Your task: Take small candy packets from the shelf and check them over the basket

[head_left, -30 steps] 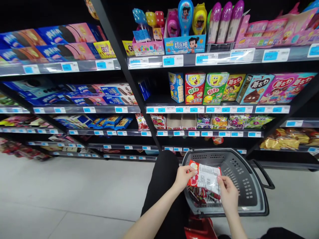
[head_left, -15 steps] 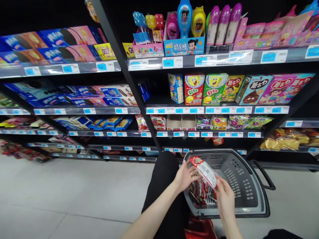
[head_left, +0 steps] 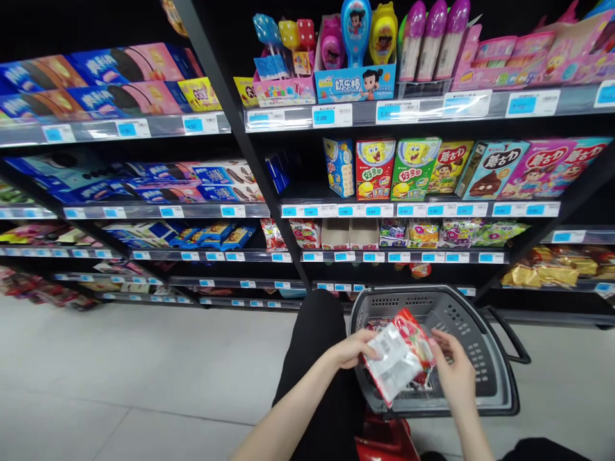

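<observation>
A red and white snack packet (head_left: 401,355) is held over the shopping basket, its pale printed side partly facing me. My left hand (head_left: 353,351) grips its left edge between thumb and fingers. At the opposite edge, the curled fingers and thumb of my right hand (head_left: 454,368) close on the packet, slightly blurred. Below both hands is the grey shopping basket (head_left: 500,358), with several more small packets inside, mostly hidden by the held one.
Shelves ahead carry blue cookie boxes (head_left: 113,67), cartoon snack boxes (head_left: 375,169), lollipop toys (head_left: 356,35) and gold packets (head_left: 542,269). My dark-clad knee (head_left: 319,339) is left of the basket. Something red (head_left: 384,442) is beneath it. Pale floor (head_left: 144,365) lies to the left.
The packet has been turned and lowered, showing more of its pale side. My left hand now grips its left edge; before, its fingers were spread beside it. My right hand has moved right.
</observation>
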Available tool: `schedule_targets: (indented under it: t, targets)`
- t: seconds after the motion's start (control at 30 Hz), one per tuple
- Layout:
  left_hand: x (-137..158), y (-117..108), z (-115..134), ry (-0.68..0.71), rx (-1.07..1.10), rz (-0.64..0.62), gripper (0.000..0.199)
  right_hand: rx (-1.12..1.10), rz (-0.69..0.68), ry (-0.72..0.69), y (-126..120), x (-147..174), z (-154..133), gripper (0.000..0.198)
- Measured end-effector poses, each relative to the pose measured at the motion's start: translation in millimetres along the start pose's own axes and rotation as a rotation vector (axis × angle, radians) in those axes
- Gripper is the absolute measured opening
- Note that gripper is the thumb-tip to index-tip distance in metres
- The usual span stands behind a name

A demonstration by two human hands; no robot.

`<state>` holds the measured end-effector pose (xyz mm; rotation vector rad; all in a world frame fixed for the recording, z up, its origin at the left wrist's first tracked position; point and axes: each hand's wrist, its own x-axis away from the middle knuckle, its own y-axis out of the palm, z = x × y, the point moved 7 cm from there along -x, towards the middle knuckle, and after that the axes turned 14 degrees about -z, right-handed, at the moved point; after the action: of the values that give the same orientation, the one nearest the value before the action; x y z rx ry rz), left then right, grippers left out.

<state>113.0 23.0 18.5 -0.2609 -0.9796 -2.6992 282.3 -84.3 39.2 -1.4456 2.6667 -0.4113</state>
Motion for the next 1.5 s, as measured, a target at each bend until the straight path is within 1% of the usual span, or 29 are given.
schedule_targets:
  t: [0.07,0.1,0.13,0.17,0.2,0.27,0.3,0.33,0.4,0.43,0.47,0.5,0.53,0.57,0.63,0.67,0.7,0.77,0.8,0.83,0.87,0.93,1.0,1.07,1.13,1.3,1.37,1.43,1.5]
  targets:
    - [0.2,6.2,-11.7,-0.109,-0.009,-0.070,0.031,-0.176,-0.188,0.053,3.1,-7.3,11.5,0.049]
    - [-1.2,8.4,-16.5,-0.127,-0.001,-0.085,0.030,-0.257,-0.276,0.084,9.1,-7.8,16.3,0.052]
    - [-3.5,9.5,-19.2,-0.109,0.020,-0.082,0.031,-0.315,-0.336,0.113,15.3,-6.8,20.2,0.052]
    - [-6.2,9.6,-20.0,-0.064,0.054,-0.065,0.034,-0.352,-0.360,0.133,20.2,-5.6,23.2,0.050]
    - [-8.5,8.9,-19.0,-0.001,0.098,-0.037,0.038,-0.376,-0.349,0.143,22.9,-4.6,25.4,0.046]
    - [-10.8,8.5,-13.6,0.121,0.193,0.003,0.045,-0.412,-0.277,0.146,23.6,-4.1,28.8,0.042]
    - [-11.0,11.2,-11.2,0.140,0.236,-0.015,0.046,-0.428,-0.235,0.140,22.1,-4.2,29.9,0.041]
    - [-11.0,16.9,-10.1,0.115,0.277,-0.071,0.047,-0.432,-0.197,0.129,19.6,-4.6,30.2,0.040]
    - [-8.2,33.6,-10.8,-0.019,0.346,-0.249,0.051,-0.381,-0.150,0.099,13.4,-5.1,28.5,0.039]
    - [-5.3,41.3,-12.0,-0.093,0.375,-0.337,0.055,-0.330,-0.143,0.079,10.2,-5.2,25.9,0.037]
    - [-2.5,46.1,-13.3,-0.148,0.401,-0.398,0.059,-0.269,-0.153,0.047,7.7,-5.4,21.6,0.034]
    - [-1.2,46.7,-14.5,-0.170,0.420,-0.417,0.061,-0.204,-0.190,-0.008,6.6,-5.6,15.0,0.031]
    - [-1.7,43.0,-16.0,-0.162,0.429,-0.393,0.059,-0.137,-0.253,-0.085,7.3,-5.4,6.7,0.026]
    - [-3.4,36.4,-18.4,-0.139,0.424,-0.337,0.055,-0.068,-0.328,-0.175,9.1,-4.4,-2.0,0.021]
    - [-7.5,19.2,-23.8,-0.072,0.382,-0.180,0.046,0.077,-0.459,-0.337,12.8,-0.4,-15.5,0.016]
    - [-9.0,11.2,-25.3,-0.031,0.355,-0.104,0.049,0.151,-0.490,-0.386,13.3,1.2,-18.4,0.016]
    - [-9.9,5.0,-26.0,0.008,0.333,-0.042,0.058,0.224,-0.489,-0.411,12.4,1.7,-18.7,0.017]
    - [-11.0,-2.4,-24.9,0.078,0.320,0.046,0.079,0.353,-0.420,-0.415,7.6,0.8,-15.5,0.017]
    - [-11.3,-4.4,-24.0,0.103,0.323,0.080,0.085,0.403,-0.377,-0.409,5.1,0.3,-13.3,0.017]
    - [-11.8,-5.6,-23.6,0.111,0.325,0.107,0.087,0.440,-0.337,-0.398,3.2,-0.1,-11.2,0.018]
    - [-12.4,-6.4,-23.0,0.117,0.320,0.131,0.084,0.461,-0.312,-0.384,2.2,-0.3,-9.2,0.020]
    - [-14.2,-7.2,-19.9,0.151,0.297,0.159,0.072,0.471,-0.305,-0.352,3.5,-0.3,-6.2,0.020]
    - [-15.9,-7.0,-13.6,0.226,0.265,0.160,0.061,0.463,-0.321,-0.333,7.0,0.1,-5.7,0.019]
    - [-16.3,-6.2,-6.6,0.298,0.231,0.150,0.058,0.464,-0.311,-0.336,9.4,0.6,-6.9,0.019]
    - [-15.8,-5.8,-2.7,0.318,0.206,0.147,0.060,0.459,-0.296,-0.349,10.8,0.5,-7.2,0.018]
    - [-15.4,-7.4,-3.0,0.292,0.183,0.144,0.057,0.425,-0.349,-0.335,14.9,-1.4,-0.4,0.019]
    - [-16.1,-8.7,-6.4,0.270,0.190,0.142,0.056,0.469,-0.312,-0.360,12.9,-1.0,-3.3,0.019]
    - [-15.9,-10.8,-10.0,0.244,0.201,0.158,0.062,0.505,-0.252,-0.398,9.0,-0.4,-8.6,0.021]
    - [-14.8,-11.8,-13.1,0.201,0.199,0.178,0.072,0.481,-0.251,-0.403,6.8,-1.4,-10.5,0.021]
